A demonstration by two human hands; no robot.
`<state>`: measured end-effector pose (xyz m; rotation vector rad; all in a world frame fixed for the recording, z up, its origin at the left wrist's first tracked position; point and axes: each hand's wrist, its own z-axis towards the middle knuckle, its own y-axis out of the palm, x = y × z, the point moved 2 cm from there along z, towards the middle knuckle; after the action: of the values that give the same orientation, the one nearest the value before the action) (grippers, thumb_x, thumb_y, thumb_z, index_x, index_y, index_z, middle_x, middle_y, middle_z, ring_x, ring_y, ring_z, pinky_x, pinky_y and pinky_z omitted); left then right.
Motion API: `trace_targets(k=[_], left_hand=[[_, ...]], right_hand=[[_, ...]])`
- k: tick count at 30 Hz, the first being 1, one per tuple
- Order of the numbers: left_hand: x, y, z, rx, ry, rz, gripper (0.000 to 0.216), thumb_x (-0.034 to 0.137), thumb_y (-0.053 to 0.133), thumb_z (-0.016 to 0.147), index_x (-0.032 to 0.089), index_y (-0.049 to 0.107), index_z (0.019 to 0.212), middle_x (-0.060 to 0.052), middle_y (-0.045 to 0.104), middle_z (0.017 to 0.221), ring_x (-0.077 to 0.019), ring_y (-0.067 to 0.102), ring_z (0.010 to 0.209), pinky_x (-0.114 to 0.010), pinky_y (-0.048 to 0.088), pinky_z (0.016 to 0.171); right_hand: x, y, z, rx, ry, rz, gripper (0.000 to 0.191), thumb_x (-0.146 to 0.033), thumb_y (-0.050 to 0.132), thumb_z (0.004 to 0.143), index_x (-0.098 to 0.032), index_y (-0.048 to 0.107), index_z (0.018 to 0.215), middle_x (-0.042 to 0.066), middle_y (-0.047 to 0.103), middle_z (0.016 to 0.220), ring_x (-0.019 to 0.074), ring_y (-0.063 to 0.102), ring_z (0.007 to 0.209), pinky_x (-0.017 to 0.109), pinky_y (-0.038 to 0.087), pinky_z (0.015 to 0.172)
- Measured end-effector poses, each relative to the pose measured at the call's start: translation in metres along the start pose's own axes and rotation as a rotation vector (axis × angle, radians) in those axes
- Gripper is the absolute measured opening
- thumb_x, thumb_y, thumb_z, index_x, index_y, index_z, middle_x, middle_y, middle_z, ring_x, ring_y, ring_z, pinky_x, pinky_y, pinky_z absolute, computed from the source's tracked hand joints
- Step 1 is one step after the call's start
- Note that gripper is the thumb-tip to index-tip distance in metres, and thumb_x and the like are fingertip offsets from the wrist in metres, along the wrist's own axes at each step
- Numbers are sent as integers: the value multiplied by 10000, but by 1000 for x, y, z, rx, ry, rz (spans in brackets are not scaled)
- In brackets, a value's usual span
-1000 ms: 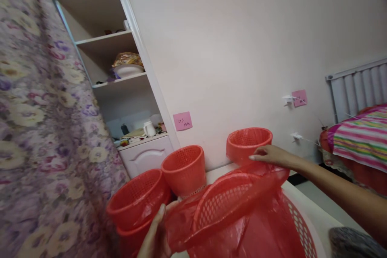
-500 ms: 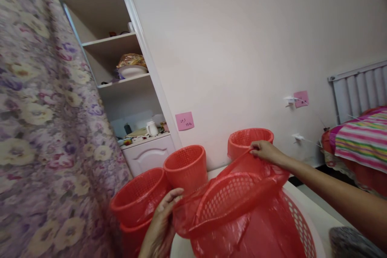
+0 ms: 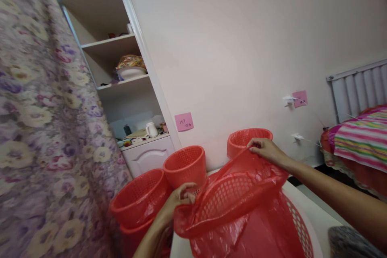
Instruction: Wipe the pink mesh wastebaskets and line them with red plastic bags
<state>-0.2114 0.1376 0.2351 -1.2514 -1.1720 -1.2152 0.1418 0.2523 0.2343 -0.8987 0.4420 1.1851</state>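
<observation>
A thin red plastic bag [image 3: 242, 219] is drawn over a perforated red basket [image 3: 229, 193], whose holes show through the bag's gathered opening. My right hand [image 3: 266, 152] pinches the bag's far edge and holds it raised above the basket's rim. On the near left, my left hand [image 3: 178, 203] has its fingers curled in against the bag's left edge, closed on the plastic; its thumb is partly hidden. The basket stands on a pale tabletop [image 3: 325, 205].
Left of my hand are stacked red baskets [image 3: 142, 197] and a single red basket [image 3: 186, 165]. Another red basket [image 3: 249, 137] stands behind my right hand. A grey stone-like object [image 3: 347, 242] lies at the lower right. Floral curtain [image 3: 45, 129] hangs at left.
My left hand has moved up and right along the bag's left edge, its fingers now curled onto it. The right hand keeps its pinch, almost unmoved.
</observation>
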Motion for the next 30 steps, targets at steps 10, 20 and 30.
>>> trace_targets(k=[10, 20, 30], left_hand=[[2, -20, -4, 205, 80, 45, 466, 560, 722, 734, 210, 669, 1037, -3, 699, 781, -141, 628, 652, -247, 460, 628], [11, -1, 10, -6, 86, 214, 415, 171, 907, 405, 149, 757, 792, 47, 589, 510, -75, 460, 460, -194, 321, 487], [51, -26, -24, 226, 220, 103, 381, 263, 852, 582, 176, 698, 920, -17, 727, 784, -136, 634, 618, -233, 474, 593]], right_hand=[[9, -13, -3, 75, -1, -2, 155, -240, 581, 718, -201, 704, 805, 12, 699, 760, 180, 591, 700, 326, 441, 697], [-8, -18, -7, 131, -18, 12, 167, -195, 580, 693, -213, 715, 788, 19, 720, 792, 191, 607, 739, 333, 457, 739], [-6, -51, 0, 223, 68, 112, 156, -274, 652, 649, -196, 711, 770, 21, 707, 746, 180, 594, 675, 319, 456, 673]])
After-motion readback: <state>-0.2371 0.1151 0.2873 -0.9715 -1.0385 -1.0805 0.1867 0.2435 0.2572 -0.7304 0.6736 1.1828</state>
